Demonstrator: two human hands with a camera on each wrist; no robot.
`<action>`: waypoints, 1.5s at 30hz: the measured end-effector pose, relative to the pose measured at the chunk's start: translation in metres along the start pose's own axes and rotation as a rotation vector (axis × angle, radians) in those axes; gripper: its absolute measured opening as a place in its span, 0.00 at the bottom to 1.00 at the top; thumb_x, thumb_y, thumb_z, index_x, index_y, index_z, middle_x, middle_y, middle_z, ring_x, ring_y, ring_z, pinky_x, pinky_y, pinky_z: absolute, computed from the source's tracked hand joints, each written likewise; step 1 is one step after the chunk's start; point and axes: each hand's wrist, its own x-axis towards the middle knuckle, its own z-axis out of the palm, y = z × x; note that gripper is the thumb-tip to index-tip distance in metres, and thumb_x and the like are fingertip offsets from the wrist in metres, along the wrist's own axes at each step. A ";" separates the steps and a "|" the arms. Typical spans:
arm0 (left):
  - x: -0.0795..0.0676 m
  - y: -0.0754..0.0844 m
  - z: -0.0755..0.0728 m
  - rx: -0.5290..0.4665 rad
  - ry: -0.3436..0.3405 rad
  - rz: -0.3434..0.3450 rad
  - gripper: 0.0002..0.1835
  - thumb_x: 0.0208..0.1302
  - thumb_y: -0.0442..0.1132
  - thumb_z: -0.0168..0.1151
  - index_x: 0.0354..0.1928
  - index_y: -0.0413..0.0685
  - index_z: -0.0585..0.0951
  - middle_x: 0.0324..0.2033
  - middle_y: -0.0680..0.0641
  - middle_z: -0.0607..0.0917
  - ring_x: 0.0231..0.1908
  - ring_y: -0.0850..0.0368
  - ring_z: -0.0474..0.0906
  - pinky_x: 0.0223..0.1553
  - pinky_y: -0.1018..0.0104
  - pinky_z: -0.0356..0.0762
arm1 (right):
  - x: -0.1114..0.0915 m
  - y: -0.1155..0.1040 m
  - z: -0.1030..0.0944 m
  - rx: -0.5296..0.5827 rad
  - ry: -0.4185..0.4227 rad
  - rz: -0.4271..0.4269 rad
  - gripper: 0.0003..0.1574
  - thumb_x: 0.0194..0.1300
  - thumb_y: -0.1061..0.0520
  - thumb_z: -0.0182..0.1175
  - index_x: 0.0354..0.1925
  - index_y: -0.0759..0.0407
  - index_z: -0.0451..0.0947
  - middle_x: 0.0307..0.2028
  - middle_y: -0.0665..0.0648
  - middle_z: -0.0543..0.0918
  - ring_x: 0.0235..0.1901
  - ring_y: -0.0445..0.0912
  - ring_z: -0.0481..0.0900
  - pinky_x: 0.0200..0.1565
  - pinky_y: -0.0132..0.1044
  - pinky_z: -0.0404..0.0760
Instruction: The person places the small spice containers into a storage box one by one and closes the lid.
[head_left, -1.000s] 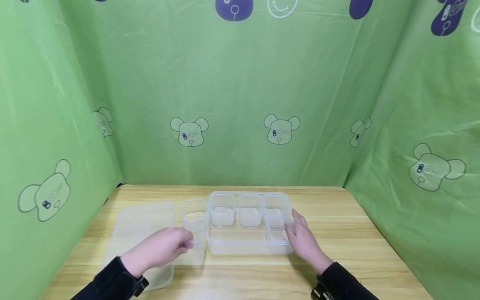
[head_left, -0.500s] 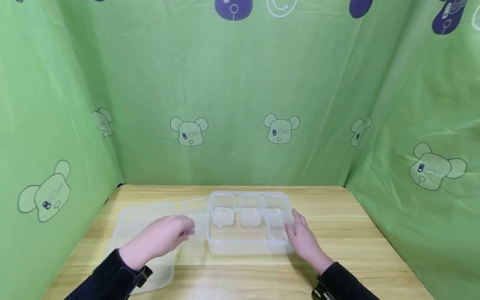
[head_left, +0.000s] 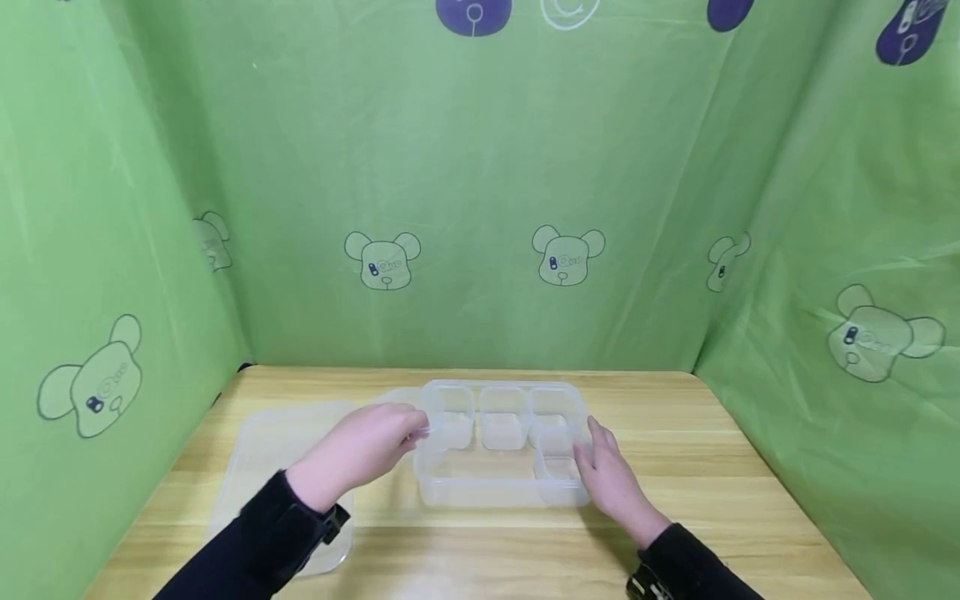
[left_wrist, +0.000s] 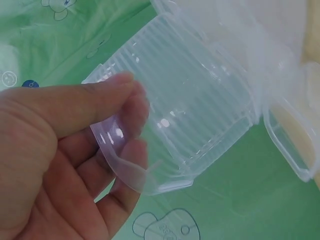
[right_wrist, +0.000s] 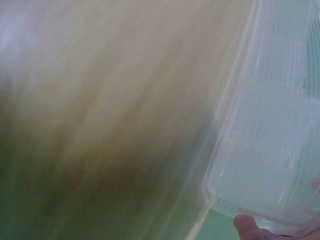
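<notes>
My left hand [head_left: 367, 450] pinches the rim of a small clear container [left_wrist: 190, 95] with ribbed walls, between thumb and curled fingers. In the head view it is at the left side of a large clear plastic box [head_left: 495, 494], and the small container is hard to make out against it. Three similar small containers [head_left: 504, 431] line the box's back, and another [head_left: 557, 468] stands in its front right corner. My right hand [head_left: 615, 487] rests against the box's right wall with its fingers extended. A fingertip [right_wrist: 246, 226] shows at the box in the right wrist view.
A large, flat translucent lid [head_left: 258, 450] lies on the wooden table [head_left: 480, 558] at the left, partly under my left arm. Another clear shape [head_left: 397, 396] shows behind my left hand. Green printed cloth [head_left: 480, 167] encloses the table at the back and sides.
My left hand has lifted a small container from beside the box and carried it right and away from me to the box's left side. The right hand stays in place.
</notes>
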 end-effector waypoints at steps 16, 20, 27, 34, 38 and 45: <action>0.034 0.020 0.022 -0.023 0.023 0.040 0.06 0.63 0.32 0.68 0.33 0.50 0.81 0.31 0.55 0.84 0.36 0.58 0.83 0.42 0.63 0.83 | 0.001 -0.004 -0.002 0.008 -0.009 0.006 0.41 0.81 0.52 0.42 0.76 0.74 0.39 0.73 0.77 0.49 0.69 0.71 0.57 0.69 0.63 0.56; 0.042 0.025 0.034 -0.015 0.021 0.051 0.05 0.64 0.33 0.68 0.34 0.50 0.82 0.33 0.55 0.85 0.37 0.58 0.83 0.43 0.64 0.83 | 0.000 -0.002 -0.001 0.002 -0.002 0.005 0.41 0.81 0.52 0.42 0.76 0.74 0.40 0.73 0.77 0.50 0.69 0.71 0.57 0.69 0.62 0.56; 0.051 0.034 0.051 -0.001 0.026 0.074 0.03 0.64 0.34 0.69 0.35 0.50 0.83 0.32 0.55 0.85 0.36 0.59 0.84 0.41 0.66 0.83 | -0.001 -0.003 -0.002 -0.002 -0.007 0.007 0.41 0.81 0.50 0.41 0.76 0.73 0.39 0.73 0.77 0.49 0.69 0.71 0.58 0.69 0.62 0.57; 0.058 0.042 0.066 0.015 0.021 0.079 0.04 0.66 0.37 0.66 0.33 0.52 0.81 0.30 0.57 0.83 0.34 0.61 0.83 0.38 0.66 0.82 | -0.001 -0.001 0.001 -0.009 0.015 -0.011 0.41 0.80 0.50 0.42 0.75 0.75 0.41 0.72 0.78 0.51 0.68 0.72 0.58 0.68 0.63 0.58; 0.061 0.046 0.073 0.003 0.015 0.085 0.02 0.66 0.37 0.66 0.35 0.52 0.83 0.33 0.56 0.86 0.36 0.61 0.84 0.40 0.68 0.82 | -0.001 0.000 0.001 -0.009 0.028 -0.020 0.41 0.80 0.52 0.44 0.75 0.75 0.42 0.71 0.79 0.52 0.68 0.71 0.59 0.68 0.63 0.58; 0.067 0.052 0.084 -0.014 -0.021 0.073 0.03 0.69 0.37 0.64 0.35 0.52 0.83 0.33 0.57 0.86 0.37 0.62 0.84 0.43 0.69 0.82 | 0.000 -0.001 0.001 -0.009 0.028 -0.017 0.40 0.80 0.52 0.43 0.75 0.75 0.42 0.71 0.79 0.53 0.68 0.71 0.59 0.68 0.63 0.58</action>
